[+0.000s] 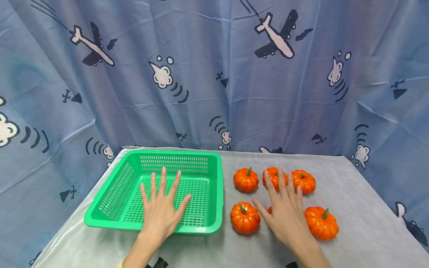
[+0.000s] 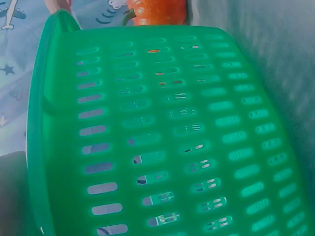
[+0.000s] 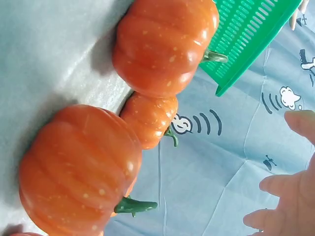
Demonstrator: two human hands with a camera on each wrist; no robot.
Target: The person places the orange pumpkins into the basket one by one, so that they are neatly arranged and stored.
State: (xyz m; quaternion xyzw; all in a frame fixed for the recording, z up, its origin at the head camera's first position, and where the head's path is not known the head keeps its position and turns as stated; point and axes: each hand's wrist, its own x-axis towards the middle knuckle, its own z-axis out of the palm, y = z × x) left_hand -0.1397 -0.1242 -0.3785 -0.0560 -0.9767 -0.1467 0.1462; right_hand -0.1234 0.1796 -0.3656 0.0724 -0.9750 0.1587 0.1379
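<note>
My left hand point(image 1: 161, 212), its fingers straight and spread, hovers over the near side of a green plastic basket point(image 1: 219, 186). Nothing shows inside the basket. The right hand point(image 1: 286, 216) is also spread, palm down, above a group of small orange pumpkins with green stems. One pumpkin point(image 1: 245, 218) sits left of that hand and another point(image 1: 321, 223) to its right. Farther back are a pumpkin point(image 1: 246, 179), one partly behind the fingertips point(image 1: 275, 178) and one beside it point(image 1: 303, 182). A further pumpkin is almost wholly hidden under the right hand. Neither hand holds anything.
A pale cloth covers the table point(image 1: 352, 186). Behind it hangs a blue curtain point(image 1: 201, 123) printed with planes and clouds. The basket's slotted side wall point(image 2: 162, 132) fills most of the left wrist view. Near the right wrist camera stands a large-looking pumpkin point(image 3: 78, 167).
</note>
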